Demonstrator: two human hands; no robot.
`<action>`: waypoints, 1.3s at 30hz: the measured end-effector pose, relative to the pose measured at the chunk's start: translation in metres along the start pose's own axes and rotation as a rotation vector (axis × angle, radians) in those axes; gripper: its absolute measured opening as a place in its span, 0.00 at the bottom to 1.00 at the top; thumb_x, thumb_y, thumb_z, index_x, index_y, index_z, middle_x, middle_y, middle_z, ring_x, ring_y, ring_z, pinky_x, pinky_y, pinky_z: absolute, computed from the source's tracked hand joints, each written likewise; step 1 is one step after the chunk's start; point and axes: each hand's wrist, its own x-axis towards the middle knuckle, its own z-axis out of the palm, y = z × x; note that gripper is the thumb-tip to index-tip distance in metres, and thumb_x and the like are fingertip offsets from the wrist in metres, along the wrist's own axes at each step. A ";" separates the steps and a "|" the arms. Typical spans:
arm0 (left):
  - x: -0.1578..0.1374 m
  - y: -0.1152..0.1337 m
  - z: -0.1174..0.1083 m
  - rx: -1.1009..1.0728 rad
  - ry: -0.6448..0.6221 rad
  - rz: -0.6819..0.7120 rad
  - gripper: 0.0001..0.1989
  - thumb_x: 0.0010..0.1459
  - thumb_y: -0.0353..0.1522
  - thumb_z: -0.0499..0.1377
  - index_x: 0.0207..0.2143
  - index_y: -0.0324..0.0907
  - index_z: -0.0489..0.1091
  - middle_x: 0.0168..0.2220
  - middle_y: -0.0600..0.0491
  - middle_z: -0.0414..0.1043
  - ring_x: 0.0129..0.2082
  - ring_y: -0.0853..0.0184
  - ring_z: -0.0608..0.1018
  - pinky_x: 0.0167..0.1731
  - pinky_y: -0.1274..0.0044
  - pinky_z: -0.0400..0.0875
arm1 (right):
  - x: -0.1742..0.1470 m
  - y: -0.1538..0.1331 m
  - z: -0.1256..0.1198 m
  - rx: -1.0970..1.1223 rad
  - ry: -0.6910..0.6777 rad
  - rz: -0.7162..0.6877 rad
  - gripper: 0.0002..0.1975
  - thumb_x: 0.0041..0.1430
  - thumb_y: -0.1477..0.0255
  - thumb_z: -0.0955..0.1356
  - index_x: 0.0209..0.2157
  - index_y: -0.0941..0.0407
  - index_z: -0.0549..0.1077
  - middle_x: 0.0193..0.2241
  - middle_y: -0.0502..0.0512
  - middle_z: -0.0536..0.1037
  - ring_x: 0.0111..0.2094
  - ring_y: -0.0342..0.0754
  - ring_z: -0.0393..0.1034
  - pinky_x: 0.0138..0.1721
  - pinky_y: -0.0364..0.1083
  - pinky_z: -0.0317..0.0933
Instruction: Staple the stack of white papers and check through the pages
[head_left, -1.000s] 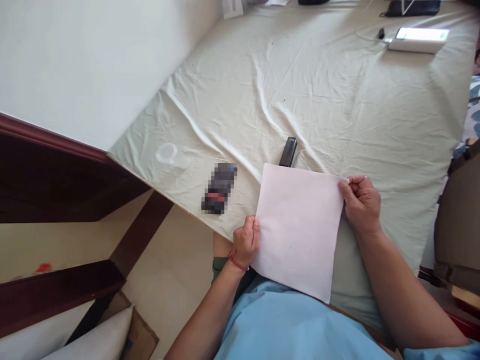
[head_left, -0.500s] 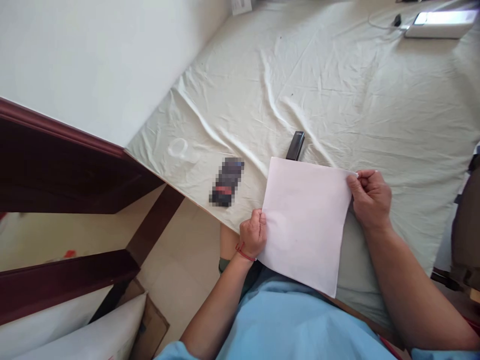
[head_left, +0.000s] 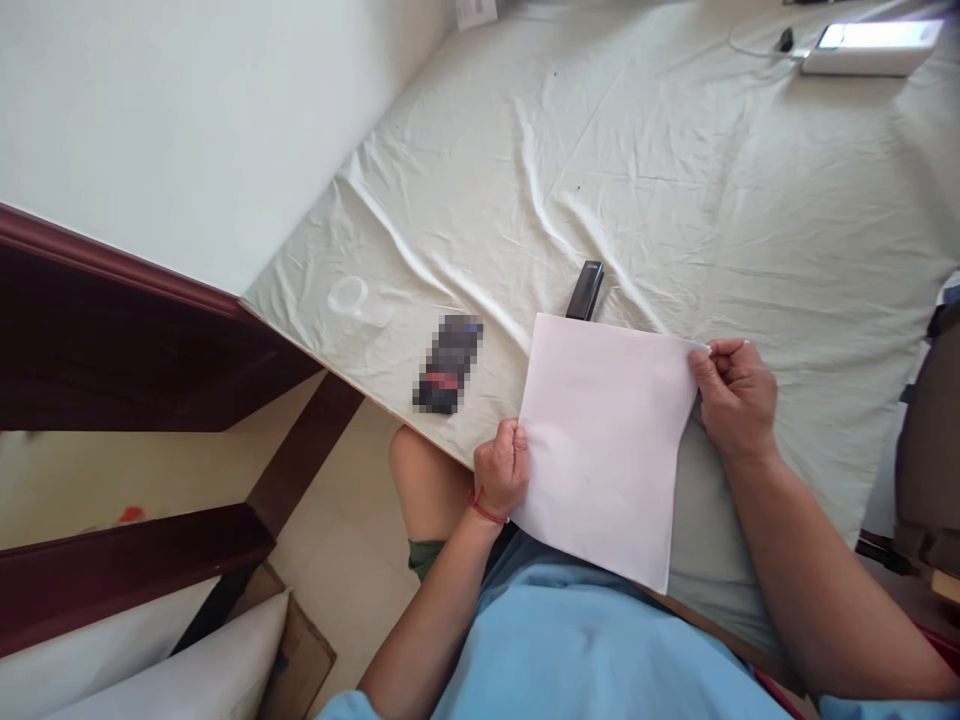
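Holding step, seemingly: your left hand [head_left: 501,466] clamps its grip on the paper's [head_left: 600,445] left edge, your right hand [head_left: 741,400] its upper-right corner, above the surface's [head_left: 690,200] near edge. Any shift likely calls for even tension.

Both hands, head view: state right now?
Left hand: closed, gripping the left edge of the white paper.
Right hand: closed, pinching the paper at its upper right corner.
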 end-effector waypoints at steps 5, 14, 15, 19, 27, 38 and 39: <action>0.000 0.000 0.000 0.028 0.031 0.045 0.14 0.71 0.37 0.45 0.41 0.43 0.68 0.24 0.52 0.73 0.24 0.62 0.78 0.27 0.75 0.64 | 0.000 -0.002 0.000 -0.020 0.001 0.005 0.15 0.63 0.56 0.72 0.36 0.52 0.70 0.20 0.44 0.64 0.20 0.41 0.52 0.21 0.45 0.45; 0.000 -0.001 0.000 0.081 0.122 0.171 0.13 0.72 0.34 0.46 0.40 0.43 0.68 0.21 0.56 0.71 0.19 0.65 0.76 0.24 0.77 0.63 | -0.001 -0.005 0.001 -0.012 -0.004 0.010 0.14 0.63 0.57 0.72 0.36 0.53 0.70 0.21 0.44 0.65 0.20 0.41 0.52 0.21 0.44 0.46; 0.000 -0.001 0.001 0.084 0.130 0.179 0.12 0.72 0.34 0.46 0.41 0.42 0.68 0.21 0.56 0.71 0.19 0.66 0.76 0.23 0.77 0.63 | -0.001 -0.004 0.001 -0.013 -0.004 0.010 0.14 0.63 0.57 0.72 0.36 0.53 0.70 0.21 0.44 0.65 0.20 0.40 0.52 0.21 0.44 0.46; 0.001 -0.001 0.001 0.100 0.163 0.214 0.12 0.72 0.33 0.47 0.40 0.42 0.68 0.21 0.57 0.71 0.19 0.66 0.76 0.23 0.77 0.63 | 0.000 -0.005 0.002 -0.008 -0.003 0.010 0.14 0.63 0.58 0.72 0.36 0.53 0.70 0.20 0.43 0.65 0.20 0.40 0.52 0.21 0.43 0.46; 0.002 0.000 -0.002 0.106 0.147 0.209 0.12 0.72 0.33 0.47 0.40 0.42 0.69 0.19 0.57 0.70 0.18 0.66 0.75 0.22 0.77 0.62 | 0.002 -0.006 0.003 -0.001 -0.008 -0.010 0.13 0.64 0.60 0.71 0.35 0.53 0.69 0.20 0.43 0.64 0.20 0.40 0.52 0.20 0.43 0.44; 0.002 -0.001 0.000 0.102 0.130 0.193 0.13 0.72 0.34 0.46 0.39 0.43 0.68 0.19 0.57 0.70 0.17 0.65 0.75 0.22 0.77 0.62 | 0.003 -0.006 0.004 -0.038 -0.005 -0.011 0.12 0.64 0.61 0.71 0.35 0.53 0.69 0.21 0.43 0.63 0.21 0.40 0.52 0.22 0.44 0.45; 0.002 -0.001 0.000 0.102 0.137 0.201 0.13 0.72 0.34 0.46 0.40 0.43 0.68 0.19 0.57 0.70 0.17 0.65 0.75 0.22 0.77 0.62 | 0.003 -0.006 0.004 -0.042 -0.004 -0.012 0.12 0.64 0.61 0.71 0.35 0.53 0.69 0.21 0.43 0.63 0.21 0.40 0.52 0.22 0.44 0.46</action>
